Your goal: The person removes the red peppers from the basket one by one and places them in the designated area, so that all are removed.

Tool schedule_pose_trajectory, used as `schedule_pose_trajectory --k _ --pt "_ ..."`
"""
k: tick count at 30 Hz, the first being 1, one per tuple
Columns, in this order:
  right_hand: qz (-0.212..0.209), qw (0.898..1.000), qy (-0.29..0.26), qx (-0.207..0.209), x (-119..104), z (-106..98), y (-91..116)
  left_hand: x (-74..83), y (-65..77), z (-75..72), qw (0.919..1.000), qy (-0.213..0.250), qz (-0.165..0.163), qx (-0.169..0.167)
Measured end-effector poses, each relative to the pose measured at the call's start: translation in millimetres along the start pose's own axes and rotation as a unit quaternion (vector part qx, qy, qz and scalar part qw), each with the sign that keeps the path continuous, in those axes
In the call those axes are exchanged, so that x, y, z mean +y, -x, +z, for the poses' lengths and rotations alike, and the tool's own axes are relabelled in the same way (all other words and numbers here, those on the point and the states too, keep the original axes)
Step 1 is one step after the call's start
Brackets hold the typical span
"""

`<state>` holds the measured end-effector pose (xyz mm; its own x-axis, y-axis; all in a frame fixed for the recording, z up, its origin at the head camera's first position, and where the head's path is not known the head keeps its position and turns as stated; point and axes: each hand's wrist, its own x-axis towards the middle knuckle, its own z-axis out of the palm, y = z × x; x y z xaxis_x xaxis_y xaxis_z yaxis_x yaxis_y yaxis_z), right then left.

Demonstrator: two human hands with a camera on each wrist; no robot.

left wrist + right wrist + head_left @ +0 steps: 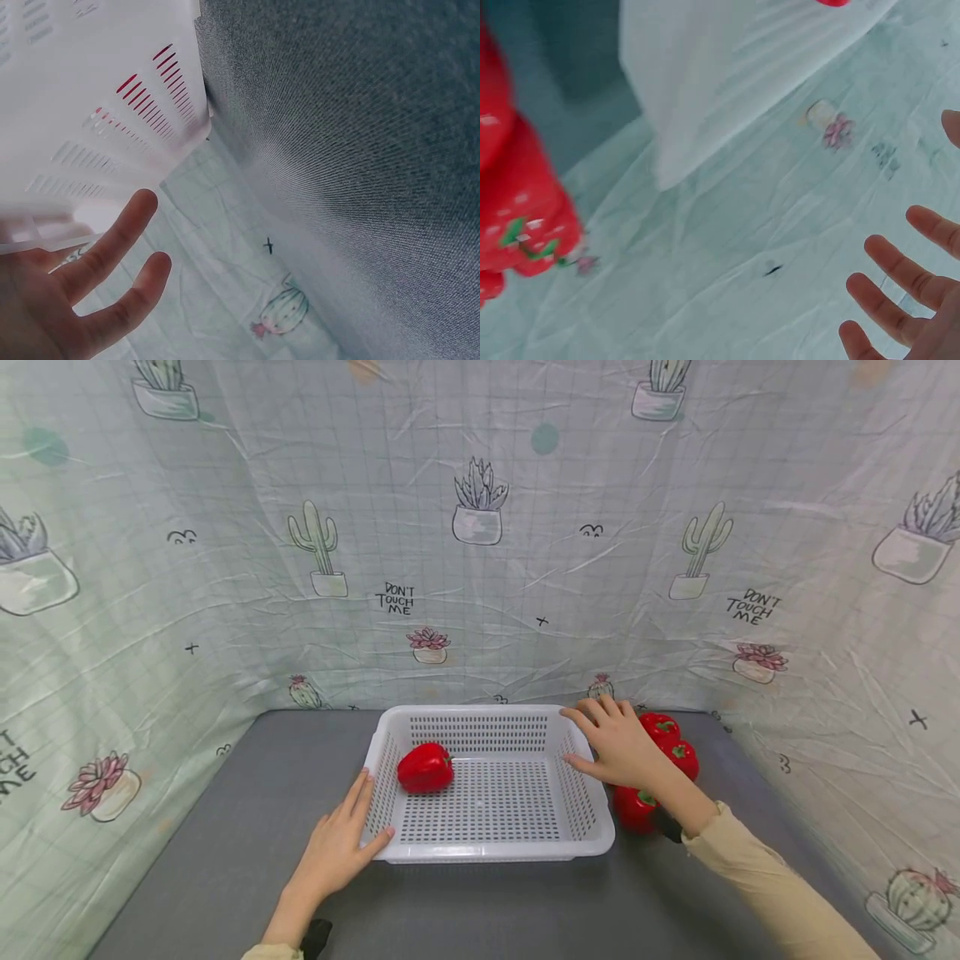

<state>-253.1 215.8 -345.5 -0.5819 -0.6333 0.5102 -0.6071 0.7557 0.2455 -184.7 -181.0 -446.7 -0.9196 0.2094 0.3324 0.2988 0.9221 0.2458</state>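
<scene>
A white perforated plastic basket (480,850) stands on the dark table, with one red bell pepper (424,768) lying in its left part. My left hand (337,843) rests against the basket's left rim, fingers extended along the side and thumb at the front corner. In the left wrist view, two fingers (112,251) stretch out beside the basket's slotted wall (150,82). Over the right rim hovers my right hand (618,743), empty, its fingers spread. Under and beside the right forearm sit several red bell peppers (681,758) with green stems, partly hidden by that arm.
The grey table (217,835) is enclosed at the back and sides by a pale curtain (480,577) printed with cacti. The right wrist view shows the clustered peppers (525,202) close to the basket's outer corner (675,97).
</scene>
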Motion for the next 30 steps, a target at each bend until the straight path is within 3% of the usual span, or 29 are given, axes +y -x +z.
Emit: schedule_pose_trajectory --k 8,14,22,30 --pt "-0.059 0.998 -0.001 -0.032 -25.4 9.3 -42.6 -0.5 2.0 0.3 1.0 0.002 -0.002 -0.005" --pt "-0.102 0.993 0.009 -0.064 -46.3 27.7 -70.2 -0.3 1.5 -0.5 1.0 0.002 -0.001 -0.005" --pt "-0.136 0.983 -0.011 -0.121 -66.6 63.3 -88.8 -0.2 1.2 0.5 1.0 0.002 -0.001 -0.005" --pt "-0.13 0.979 -0.019 -0.156 -79.9 94.8 -101.2 -1.1 1.7 0.3 1.0 -0.001 -0.002 -0.003"
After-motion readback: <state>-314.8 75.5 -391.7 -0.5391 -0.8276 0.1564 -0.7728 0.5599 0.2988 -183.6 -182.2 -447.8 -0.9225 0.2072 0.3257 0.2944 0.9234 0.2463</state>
